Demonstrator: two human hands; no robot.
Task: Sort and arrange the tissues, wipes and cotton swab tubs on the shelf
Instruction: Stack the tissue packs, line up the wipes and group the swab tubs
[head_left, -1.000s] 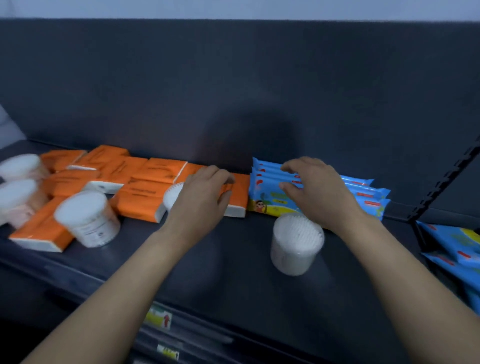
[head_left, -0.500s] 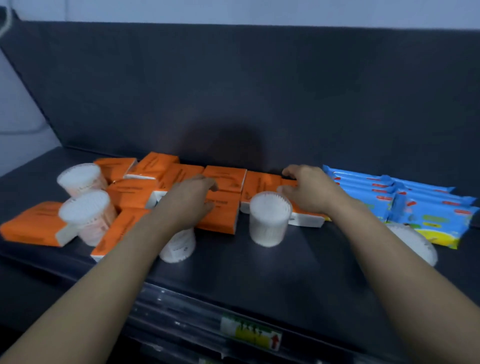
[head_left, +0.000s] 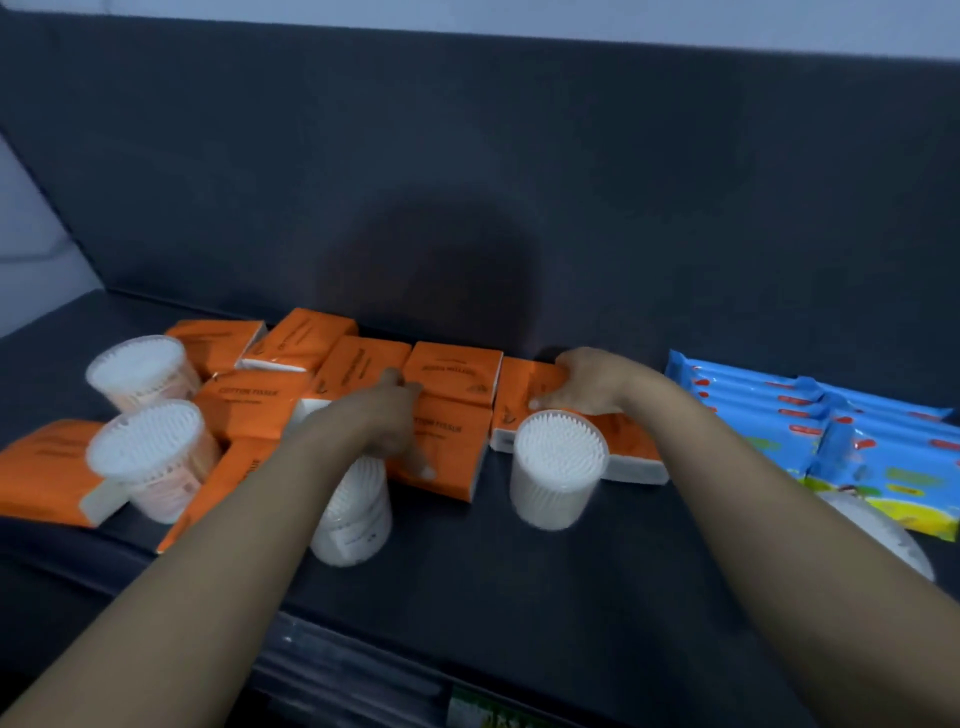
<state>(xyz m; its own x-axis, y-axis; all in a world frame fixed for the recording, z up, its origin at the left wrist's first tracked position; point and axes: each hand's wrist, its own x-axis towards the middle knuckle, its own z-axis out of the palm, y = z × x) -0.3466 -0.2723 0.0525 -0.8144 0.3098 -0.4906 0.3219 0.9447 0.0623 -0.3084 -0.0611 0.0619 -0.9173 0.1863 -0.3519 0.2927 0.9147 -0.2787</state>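
Several orange tissue packs (head_left: 452, 371) lie jumbled across the dark shelf (head_left: 571, 582) at left and centre. My left hand (head_left: 382, 423) rests on an orange pack (head_left: 449, 452) in the middle, fingers spread over it. My right hand (head_left: 592, 382) grips the far end of the rightmost orange pack (head_left: 524, 387). Clear cotton swab tubs stand among them: two at the left (head_left: 137, 371) (head_left: 150, 457), one under my left forearm (head_left: 353, 514), one in front of my right hand (head_left: 558, 467). Blue wipe packs (head_left: 831, 426) are stacked at the right.
A tub lying on its side (head_left: 878, 535) shows partly behind my right forearm near the wipes. The shelf's dark back panel (head_left: 467, 182) rises right behind the packs. Price labels (head_left: 493, 714) run along the front edge. The shelf front holds bare room.
The view has swung left from the wipes to the orange packs. My right hand left the blue wipes and now holds the rightmost orange pack; my left hand settled on a middle pack.
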